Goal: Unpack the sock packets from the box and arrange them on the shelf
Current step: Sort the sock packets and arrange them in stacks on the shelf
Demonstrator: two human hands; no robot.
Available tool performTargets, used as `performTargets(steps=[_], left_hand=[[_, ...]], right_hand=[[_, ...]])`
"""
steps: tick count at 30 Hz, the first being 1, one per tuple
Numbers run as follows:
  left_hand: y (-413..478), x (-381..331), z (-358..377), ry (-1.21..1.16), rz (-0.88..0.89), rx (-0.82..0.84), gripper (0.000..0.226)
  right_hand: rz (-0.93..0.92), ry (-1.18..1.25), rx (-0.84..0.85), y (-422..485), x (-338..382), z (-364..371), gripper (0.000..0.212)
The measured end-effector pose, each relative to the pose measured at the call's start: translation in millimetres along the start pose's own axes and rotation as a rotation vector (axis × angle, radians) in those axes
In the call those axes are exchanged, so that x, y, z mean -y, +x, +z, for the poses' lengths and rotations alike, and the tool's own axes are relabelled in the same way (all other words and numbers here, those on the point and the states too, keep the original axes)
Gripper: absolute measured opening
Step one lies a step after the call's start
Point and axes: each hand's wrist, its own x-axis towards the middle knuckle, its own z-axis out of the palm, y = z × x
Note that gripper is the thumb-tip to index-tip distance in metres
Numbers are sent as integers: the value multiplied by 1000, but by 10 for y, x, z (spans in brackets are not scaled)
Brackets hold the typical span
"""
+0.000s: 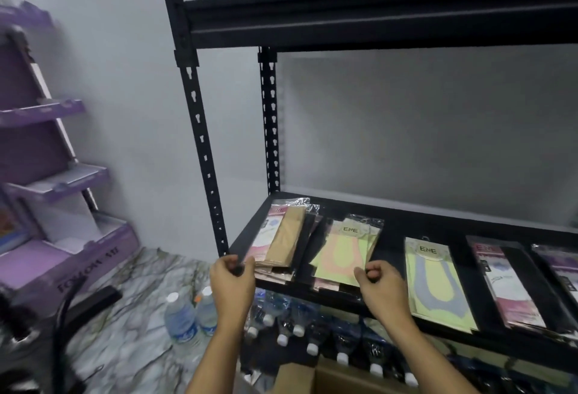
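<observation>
Several sock packets lie in a row on the black shelf (416, 217). At the far left is a fanned stack of pink, beige and dark packets (286, 239). My left hand (231, 282) pinches its front left edge at the shelf's corner. Beside the stack lies a yellow-and-orange packet (339, 256), and my right hand (380, 287) pinches its lower right edge with curled fingers. Further right are a yellow-and-grey packet (434, 281), a pink-and-white packet (506, 284) and another packet (560, 264) cut by the frame edge. The open cardboard box (300, 376) sits below, between my forearms.
Capped water bottles (300, 321) are packed under the shelf, and two more water bottles (190, 315) stand on the marble floor. A purple cardboard display stand (53, 181) stands at the left wall. A second black shelf board (375, 18) spans overhead.
</observation>
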Motion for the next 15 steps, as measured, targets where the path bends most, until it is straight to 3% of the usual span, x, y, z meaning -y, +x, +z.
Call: performTargets(steps=[9,15], left_hand=[[147,126,143,-13,-200,88,47],[183,132,192,7,-200,100,48]], right_hand=[[130,-91,49,90,-28,87,58],[168,-98,95,170,-26,109,64]])
